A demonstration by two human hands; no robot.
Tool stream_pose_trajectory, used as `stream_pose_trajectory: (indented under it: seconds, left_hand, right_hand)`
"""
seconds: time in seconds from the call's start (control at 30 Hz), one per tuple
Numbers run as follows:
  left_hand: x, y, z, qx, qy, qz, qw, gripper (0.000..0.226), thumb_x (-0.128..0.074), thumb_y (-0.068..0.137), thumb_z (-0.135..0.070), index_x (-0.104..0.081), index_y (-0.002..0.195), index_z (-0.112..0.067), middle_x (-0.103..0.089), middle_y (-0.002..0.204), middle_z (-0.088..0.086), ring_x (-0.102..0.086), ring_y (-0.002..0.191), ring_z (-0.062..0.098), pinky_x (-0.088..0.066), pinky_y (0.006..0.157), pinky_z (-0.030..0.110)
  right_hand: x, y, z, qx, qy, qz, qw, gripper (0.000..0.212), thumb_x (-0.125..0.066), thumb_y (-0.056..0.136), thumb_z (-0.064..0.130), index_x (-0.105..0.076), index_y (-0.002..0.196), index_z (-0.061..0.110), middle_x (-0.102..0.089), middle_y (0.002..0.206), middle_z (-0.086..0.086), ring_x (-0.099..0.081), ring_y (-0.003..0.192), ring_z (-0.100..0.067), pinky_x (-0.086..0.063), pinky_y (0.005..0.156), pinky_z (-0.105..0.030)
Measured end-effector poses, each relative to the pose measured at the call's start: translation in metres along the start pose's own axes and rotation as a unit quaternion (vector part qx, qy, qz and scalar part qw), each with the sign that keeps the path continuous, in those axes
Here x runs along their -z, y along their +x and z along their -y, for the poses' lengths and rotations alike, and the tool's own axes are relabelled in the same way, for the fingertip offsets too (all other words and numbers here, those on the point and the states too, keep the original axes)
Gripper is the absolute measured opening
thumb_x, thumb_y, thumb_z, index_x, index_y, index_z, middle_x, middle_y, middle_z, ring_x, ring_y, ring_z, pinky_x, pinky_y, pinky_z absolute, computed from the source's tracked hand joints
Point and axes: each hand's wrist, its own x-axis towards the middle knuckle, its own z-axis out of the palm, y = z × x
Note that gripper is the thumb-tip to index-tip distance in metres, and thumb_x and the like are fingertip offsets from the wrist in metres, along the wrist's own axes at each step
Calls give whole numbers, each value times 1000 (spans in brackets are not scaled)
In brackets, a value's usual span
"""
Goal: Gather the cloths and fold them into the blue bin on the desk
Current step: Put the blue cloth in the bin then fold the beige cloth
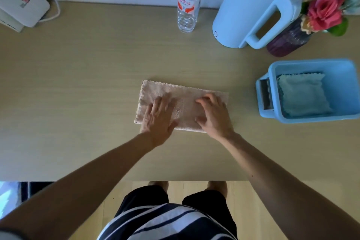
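A pink cloth (183, 95) lies folded into a long rectangle at the middle of the desk. My left hand (158, 117) rests flat on its left half, fingers spread. My right hand (213, 114) presses on its right half with fingers bent, thumb near the cloth's front edge. The blue bin (342, 76) stands at the right side of the desk, apart from the cloth. Inside it lies a folded pale blue cloth (303, 97).
Along the back edge stand a clear water bottle (188, 4), a light blue kettle (253, 9) and a purple vase with flowers (290, 39). A white device with cables (21, 4) sits at the back left. The desk's front edge (175, 180) runs just before my legs.
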Motion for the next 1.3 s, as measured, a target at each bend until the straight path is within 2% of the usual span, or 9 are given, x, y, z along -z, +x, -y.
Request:
stream_pose_trajectory:
  seconds: [0.23,0.37,0.53,0.73,0.87,1.0,1.1,1.2,1.3]
  left_hand:
    - [0,30,23,-150,37,24,988,69,-36,95,-33,-20,159,-16,-12,168,12,-10,155,35,-23,120,58]
    - [26,54,22,-218,123,19,968,77,-57,87,-19,-26,158,-16,-9,168,14,0,154,36,-10,124,55]
    - [29,17,13,-300,83,-32,950,50,-76,71,-4,-67,118,-17,-59,137,14,-54,127,33,-47,104,43]
    - [16,-24,25,-272,5,38,962,46,-69,77,-4,-65,121,-19,-56,142,10,-51,134,30,-49,107,40]
    - [26,-24,26,-251,-63,102,961,68,-61,72,4,-57,136,-19,-49,150,4,-35,147,23,-35,119,42]
    - [34,-30,28,-213,-147,199,945,92,-74,74,-23,-30,155,-17,-28,162,-1,-18,152,13,-9,127,32]
    - [45,-37,19,-162,-218,213,938,80,-79,81,-35,-42,148,-13,-38,147,-12,-33,134,5,-13,112,12]
    - [48,-36,7,-37,-341,176,923,13,-70,91,-27,-66,92,-15,-70,87,1,-64,78,15,-45,72,25]
    - [44,-27,4,33,-391,174,903,28,-62,98,-27,-57,74,-13,-51,57,-4,-43,46,9,-34,47,22]
  right_hand:
    - [-5,-37,23,-65,-31,6,997,66,-72,80,33,-46,140,20,-46,139,-6,-48,125,-28,-50,100,-43]
    - [-7,-71,38,17,53,102,993,69,-73,85,28,-41,146,21,-47,138,-4,-56,118,-18,-54,98,-35]
    - [-5,-75,17,152,-51,121,980,66,-80,73,21,-55,135,22,-50,127,-1,-51,115,-19,-48,99,-36]
    - [-11,-64,17,158,-60,62,984,34,-74,78,17,-68,110,25,-58,111,6,-56,107,-17,-45,94,-34]
    - [0,-46,25,66,77,103,990,9,-72,88,26,-72,97,26,-70,96,12,-64,92,-12,-46,91,-36]
    - [21,-39,31,-31,302,165,938,18,-61,97,36,-72,106,25,-72,95,11,-66,82,-6,-51,70,-27]
    - [35,-40,33,-62,366,165,914,22,-57,98,30,-61,77,23,-53,67,12,-46,57,-3,-35,56,-23]
    - [38,-43,30,-75,440,153,881,30,-58,98,27,-51,71,16,-41,61,7,-35,55,-7,-27,53,-19]
    - [36,-45,26,-87,453,152,874,27,-63,86,48,-63,94,21,-52,69,20,-46,63,-3,-35,58,-13]
